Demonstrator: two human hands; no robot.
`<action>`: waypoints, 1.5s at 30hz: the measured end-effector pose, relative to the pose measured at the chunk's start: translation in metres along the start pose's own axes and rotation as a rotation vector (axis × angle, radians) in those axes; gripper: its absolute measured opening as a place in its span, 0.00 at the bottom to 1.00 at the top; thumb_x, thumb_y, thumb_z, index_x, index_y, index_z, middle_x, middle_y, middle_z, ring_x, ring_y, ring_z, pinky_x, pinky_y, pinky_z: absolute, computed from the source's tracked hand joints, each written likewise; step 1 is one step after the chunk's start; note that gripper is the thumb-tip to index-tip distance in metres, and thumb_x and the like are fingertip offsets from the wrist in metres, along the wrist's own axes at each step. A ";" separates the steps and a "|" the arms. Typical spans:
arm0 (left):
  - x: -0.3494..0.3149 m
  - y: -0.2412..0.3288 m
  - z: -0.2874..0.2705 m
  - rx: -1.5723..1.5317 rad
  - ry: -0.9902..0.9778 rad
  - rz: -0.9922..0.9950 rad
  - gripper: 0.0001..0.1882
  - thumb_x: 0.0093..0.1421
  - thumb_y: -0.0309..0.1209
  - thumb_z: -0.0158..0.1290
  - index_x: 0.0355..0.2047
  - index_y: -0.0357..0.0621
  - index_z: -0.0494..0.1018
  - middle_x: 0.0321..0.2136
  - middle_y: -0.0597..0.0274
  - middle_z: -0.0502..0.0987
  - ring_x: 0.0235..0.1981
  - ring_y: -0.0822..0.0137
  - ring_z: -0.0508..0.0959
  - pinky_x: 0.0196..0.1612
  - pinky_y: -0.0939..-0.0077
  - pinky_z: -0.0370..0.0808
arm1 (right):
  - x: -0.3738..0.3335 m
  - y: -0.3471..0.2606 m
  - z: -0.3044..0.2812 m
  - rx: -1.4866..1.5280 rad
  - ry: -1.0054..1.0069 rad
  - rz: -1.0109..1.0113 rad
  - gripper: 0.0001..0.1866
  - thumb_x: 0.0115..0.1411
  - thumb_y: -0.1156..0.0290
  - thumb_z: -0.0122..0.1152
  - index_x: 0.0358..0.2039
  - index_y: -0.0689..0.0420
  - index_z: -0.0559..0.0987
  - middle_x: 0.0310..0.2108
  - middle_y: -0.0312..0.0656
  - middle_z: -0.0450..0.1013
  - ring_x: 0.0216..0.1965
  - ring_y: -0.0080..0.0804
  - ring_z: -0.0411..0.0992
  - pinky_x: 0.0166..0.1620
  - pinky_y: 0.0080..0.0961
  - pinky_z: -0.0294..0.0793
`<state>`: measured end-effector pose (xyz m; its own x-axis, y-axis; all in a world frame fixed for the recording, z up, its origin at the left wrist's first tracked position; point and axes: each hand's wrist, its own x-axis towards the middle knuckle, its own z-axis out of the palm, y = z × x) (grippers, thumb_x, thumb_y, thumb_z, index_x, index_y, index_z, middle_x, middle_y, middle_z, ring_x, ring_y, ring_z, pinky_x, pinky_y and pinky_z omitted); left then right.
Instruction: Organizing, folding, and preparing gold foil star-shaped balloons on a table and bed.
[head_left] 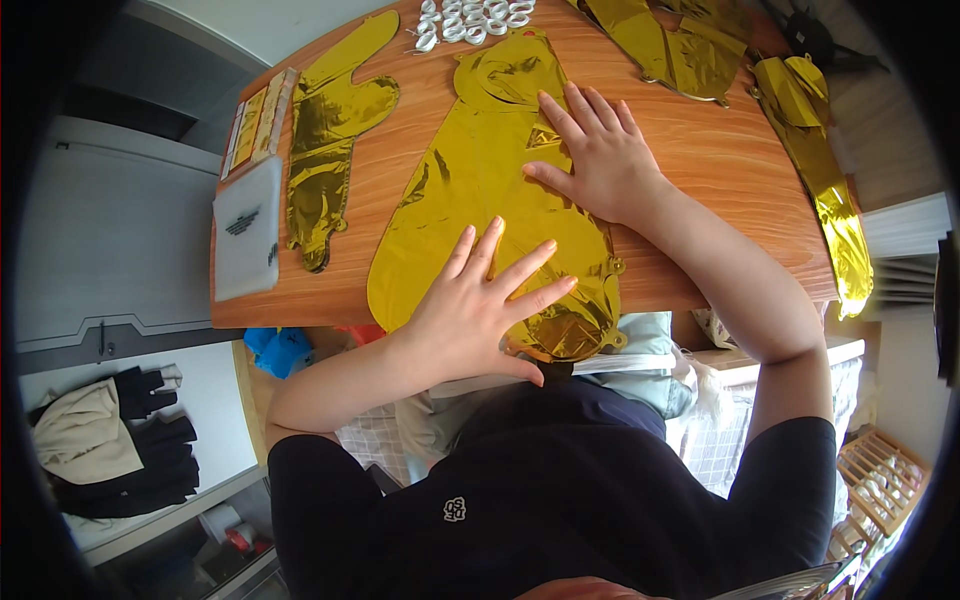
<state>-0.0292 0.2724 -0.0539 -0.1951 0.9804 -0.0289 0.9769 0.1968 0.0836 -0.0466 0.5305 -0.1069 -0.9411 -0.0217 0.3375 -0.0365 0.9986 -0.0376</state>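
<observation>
A large, flat gold foil balloon (440,190) lies in front of me on the wooden table, its near end reaching past the table's front edge. My left hand (470,300) rests on its lower part with the fingers spread wide. Farther up, my right hand (608,160) lies on the balloon's right edge, fingers stretched out and thumb pointing left. Neither hand grips anything. Creases run across the foil near the bottom and beside the right hand. Small tabs stick out along its lower right edge.
Another flat gold balloon (325,150) lies to the left, beside a white plastic packet (247,235) and a flat box (258,122). Several white ribbon rolls (475,20) sit at the back. More gold foil balloons (690,55) lie far right; one (822,170) hangs over the right edge.
</observation>
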 end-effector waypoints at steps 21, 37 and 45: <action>-0.009 -0.002 -0.002 -0.076 -0.025 0.026 0.55 0.44 0.79 0.49 0.69 0.66 0.64 0.69 0.49 0.60 0.71 0.43 0.58 0.68 0.37 0.56 | 0.001 0.000 0.000 0.006 -0.025 0.020 0.46 0.65 0.33 0.47 0.73 0.51 0.56 0.71 0.57 0.54 0.73 0.52 0.51 0.73 0.47 0.49; -0.006 0.003 -0.004 0.046 -0.014 0.036 0.57 0.37 0.79 0.52 0.68 0.72 0.64 0.67 0.48 0.62 0.65 0.34 0.62 0.65 0.36 0.60 | 0.000 -0.001 0.001 0.005 -0.010 0.019 0.46 0.64 0.32 0.47 0.73 0.50 0.57 0.71 0.56 0.55 0.72 0.52 0.53 0.72 0.49 0.50; -0.007 0.006 -0.001 0.073 -0.011 0.029 0.57 0.36 0.79 0.53 0.68 0.73 0.64 0.68 0.49 0.61 0.64 0.34 0.64 0.65 0.37 0.61 | 0.000 -0.001 0.000 -0.005 -0.009 0.016 0.47 0.64 0.31 0.46 0.73 0.50 0.56 0.71 0.56 0.55 0.72 0.52 0.53 0.72 0.49 0.49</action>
<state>-0.0221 0.2665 -0.0521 -0.1662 0.9853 -0.0385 0.9859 0.1667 0.0114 -0.0466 0.5299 -0.1068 -0.9444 -0.0063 0.3287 -0.0199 0.9991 -0.0380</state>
